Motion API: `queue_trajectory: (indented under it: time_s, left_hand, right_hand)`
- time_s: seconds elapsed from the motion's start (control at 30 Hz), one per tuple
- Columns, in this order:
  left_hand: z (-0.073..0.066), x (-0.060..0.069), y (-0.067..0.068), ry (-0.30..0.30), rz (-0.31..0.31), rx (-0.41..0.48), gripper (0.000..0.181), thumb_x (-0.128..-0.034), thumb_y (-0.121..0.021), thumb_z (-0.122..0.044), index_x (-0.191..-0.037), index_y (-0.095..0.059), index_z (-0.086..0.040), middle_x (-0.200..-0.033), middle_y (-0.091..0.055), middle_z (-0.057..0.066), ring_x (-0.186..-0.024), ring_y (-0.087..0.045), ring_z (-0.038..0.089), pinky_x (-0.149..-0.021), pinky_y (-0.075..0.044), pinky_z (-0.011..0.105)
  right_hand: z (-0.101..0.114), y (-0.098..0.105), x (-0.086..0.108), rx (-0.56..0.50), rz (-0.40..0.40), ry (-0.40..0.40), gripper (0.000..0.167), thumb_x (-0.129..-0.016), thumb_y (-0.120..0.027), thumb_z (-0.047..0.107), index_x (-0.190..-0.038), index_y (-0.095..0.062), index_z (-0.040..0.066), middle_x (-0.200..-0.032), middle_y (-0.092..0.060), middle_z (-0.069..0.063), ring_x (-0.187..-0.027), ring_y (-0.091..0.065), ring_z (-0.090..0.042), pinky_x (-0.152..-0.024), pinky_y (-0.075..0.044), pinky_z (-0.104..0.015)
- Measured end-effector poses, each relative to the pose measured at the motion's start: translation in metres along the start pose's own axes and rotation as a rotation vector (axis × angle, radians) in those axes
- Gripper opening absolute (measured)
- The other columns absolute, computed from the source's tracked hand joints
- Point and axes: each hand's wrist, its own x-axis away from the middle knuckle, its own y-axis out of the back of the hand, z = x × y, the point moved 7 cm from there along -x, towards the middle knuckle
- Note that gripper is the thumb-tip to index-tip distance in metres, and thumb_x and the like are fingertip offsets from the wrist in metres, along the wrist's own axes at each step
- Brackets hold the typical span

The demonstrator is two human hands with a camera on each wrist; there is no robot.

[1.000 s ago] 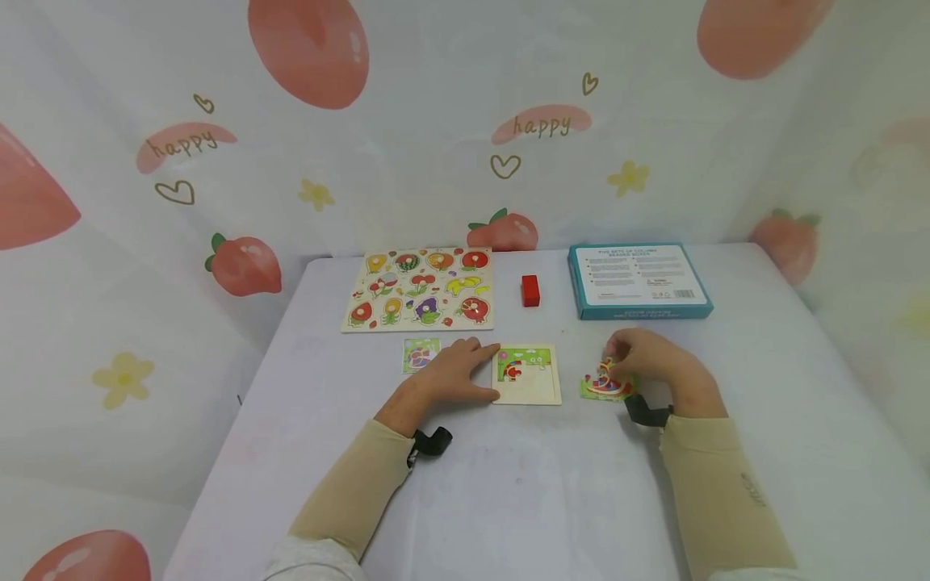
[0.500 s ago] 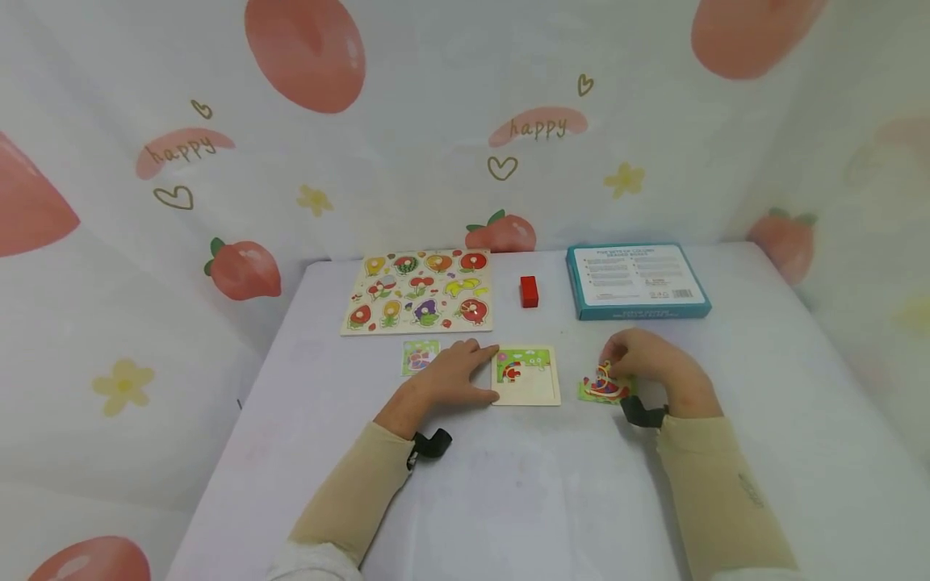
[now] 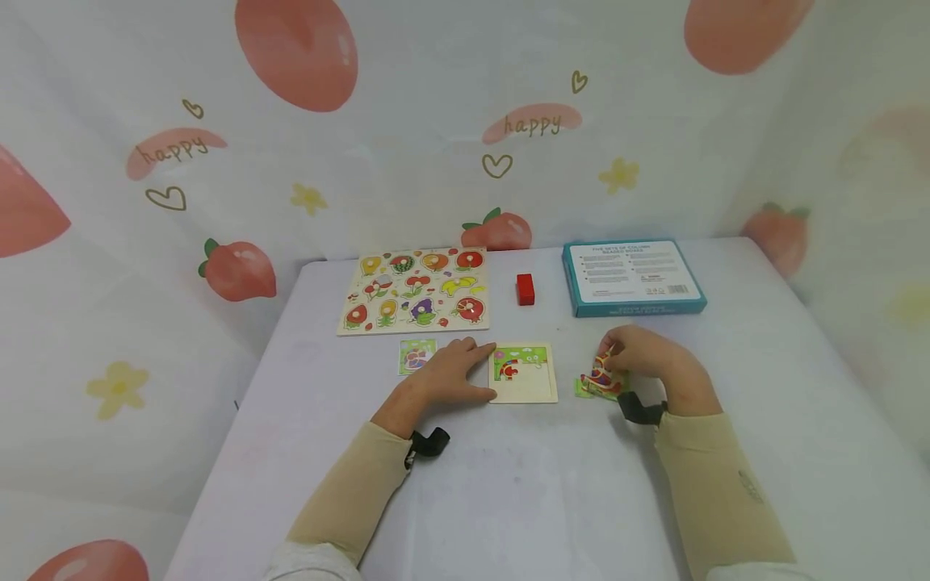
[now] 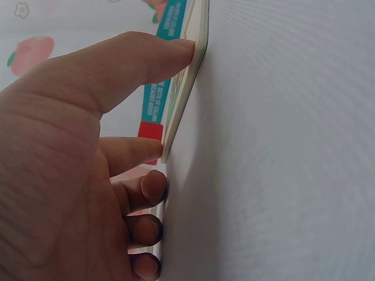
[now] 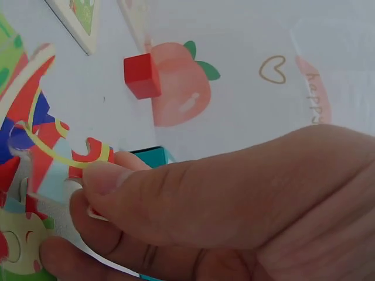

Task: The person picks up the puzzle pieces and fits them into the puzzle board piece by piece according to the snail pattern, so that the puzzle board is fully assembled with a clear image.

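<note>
My left hand (image 3: 456,373) rests at the left side of a square wooden puzzle board (image 3: 520,394). Its thumb and index finger, stretched apart, touch the board's edge near two corners. Several pieces with green background and a red-and-yellow pattern sit along the board's top and left. To the right, my right hand (image 3: 641,355) pinches a colourful jigsaw puzzle piece (image 5: 55,155) between thumb and fingers, tilted up off the table. Under and beside it lie more green-edged puzzle pieces (image 3: 582,388), partly hidden by the hand. A small picture card (image 3: 416,355) lies left of the left hand.
Behind the hands stand a fruit peg puzzle (image 3: 414,292) at the left, a red block (image 3: 525,289) in the middle and a blue-edged box (image 3: 634,278) at the right. A white cloth with fruit prints hangs behind the table.
The puzzle piece in my right hand has tilted up more steeply, showing more of the green pieces below. My left hand stays at the board's edge. The head view has shifted slightly.
</note>
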Motion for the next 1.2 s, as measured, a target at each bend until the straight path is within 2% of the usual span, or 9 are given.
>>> queue_trajectory:
  time_s: [0.3,0.5,0.63,0.77,0.87,0.97,1.2]
  left_hand:
    - [0.0,-0.001,-0.001,0.001,0.008,0.008,0.086,-0.0869,-0.072,-0.055,-0.16,-0.04,-0.023,-0.126,-0.05,0.003,-0.109,-0.045,0.019,-0.096,-0.043,0.039]
    - [0.0,0.0,-0.002,0.0,0.005,0.01,0.085,-0.0874,-0.072,-0.055,-0.16,-0.04,-0.023,-0.129,-0.05,0.004,-0.111,-0.045,0.02,-0.097,-0.043,0.041]
    - [0.0,0.0,-0.003,0.006,0.006,0.009,0.085,-0.0875,-0.072,-0.054,-0.16,-0.04,-0.023,-0.13,-0.05,0.004,-0.112,-0.045,0.02,-0.098,-0.043,0.041]
    - [0.0,0.0,-0.002,0.011,0.007,0.01,0.085,-0.0875,-0.072,-0.054,-0.16,-0.04,-0.024,-0.131,-0.05,0.005,-0.113,-0.045,0.021,-0.1,-0.043,0.041]
    - [-0.001,0.001,-0.001,0.01,0.007,0.009,0.085,-0.0876,-0.072,-0.054,-0.16,-0.04,-0.023,-0.131,-0.05,0.005,-0.113,-0.045,0.021,-0.1,-0.043,0.041]
    - [-0.001,0.001,0.001,0.007,0.007,0.017,0.085,-0.0876,-0.073,-0.054,-0.16,-0.04,-0.023,-0.131,-0.05,0.005,-0.113,-0.045,0.021,-0.099,-0.043,0.041]
    - [0.0,0.001,0.001,0.015,0.013,0.018,0.086,-0.0881,-0.073,-0.054,-0.16,-0.038,-0.024,-0.134,-0.049,0.005,-0.116,-0.045,0.021,-0.102,-0.042,0.041]
  right_hand:
    - [0.009,-0.001,0.006,0.019,-0.014,0.011,0.022,-0.097,-0.059,0.012,-0.115,-0.068,0.003,-0.11,-0.064,-0.015,-0.1,-0.056,-0.031,-0.081,-0.047,-0.043]
    - [0.009,0.01,0.011,0.049,-0.079,0.033,0.031,-0.102,-0.053,0.015,-0.128,-0.067,0.005,-0.119,-0.064,-0.015,-0.104,-0.055,-0.032,-0.086,-0.047,-0.049]
    - [0.015,0.023,0.021,0.063,-0.137,0.099,0.033,-0.105,-0.053,0.019,-0.131,-0.067,0.004,-0.115,-0.066,-0.014,-0.102,-0.057,-0.032,-0.089,-0.047,-0.053]
    - [0.019,0.032,0.033,0.024,-0.187,0.131,0.035,-0.107,-0.052,0.022,-0.135,-0.064,0.004,-0.113,-0.066,-0.014,-0.1,-0.061,-0.031,-0.088,-0.048,-0.051]
    - [0.023,0.037,0.042,-0.022,-0.213,0.132,0.037,-0.108,-0.051,0.025,-0.138,-0.061,0.005,-0.118,-0.065,-0.017,-0.1,-0.065,-0.031,-0.088,-0.049,-0.053]
    - [0.029,0.043,0.051,-0.061,-0.241,0.159,0.035,-0.108,-0.052,0.022,-0.137,-0.06,0.004,-0.117,-0.065,-0.018,-0.096,-0.066,-0.03,-0.088,-0.048,-0.052]
    - [0.042,0.054,0.07,-0.108,-0.325,0.21,0.033,-0.108,-0.054,0.02,-0.137,-0.059,0.005,-0.112,-0.064,-0.016,-0.089,-0.065,-0.027,-0.083,-0.049,-0.043]
